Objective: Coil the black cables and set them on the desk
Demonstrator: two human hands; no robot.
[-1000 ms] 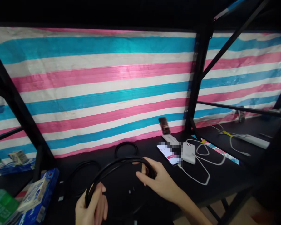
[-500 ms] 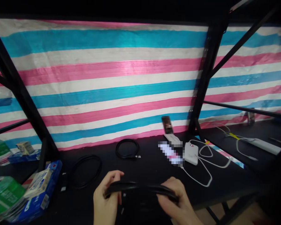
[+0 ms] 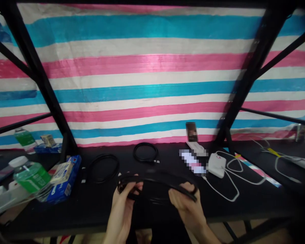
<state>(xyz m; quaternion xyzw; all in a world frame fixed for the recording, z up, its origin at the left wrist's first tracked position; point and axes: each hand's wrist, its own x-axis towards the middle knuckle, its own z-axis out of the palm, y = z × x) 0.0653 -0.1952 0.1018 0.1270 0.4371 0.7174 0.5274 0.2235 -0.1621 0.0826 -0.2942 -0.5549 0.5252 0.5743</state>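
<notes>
A looped black cable [image 3: 157, 181] stretches between my two hands above the front of the black table. My left hand [image 3: 125, 196] is closed around its left end, thumb across the loops. At the right end, my right hand [image 3: 186, 200] grips the same cable with fingers curled; motion blurs some of the strands. Two more coiled cables lie on the table beyond my hands: one black cable [image 3: 117, 169] to the left, with light plugs beside it, and a smaller coiled cable [image 3: 134, 154] near the back.
To the right sit a white power bank [image 3: 217, 165] with a white cord [image 3: 235, 195] and a blurred-out phone [image 3: 193, 162]. On the left are a blue package [image 3: 69, 184] and a green-labelled bottle [image 3: 32, 174]. Black posts [image 3: 246, 88] frame a striped sheet [image 3: 142, 64].
The view has shifted, and more of the table's left side and front edge shows. Both hands still hold the cable, its loops now more spread, and the left thumb lies over them.
</notes>
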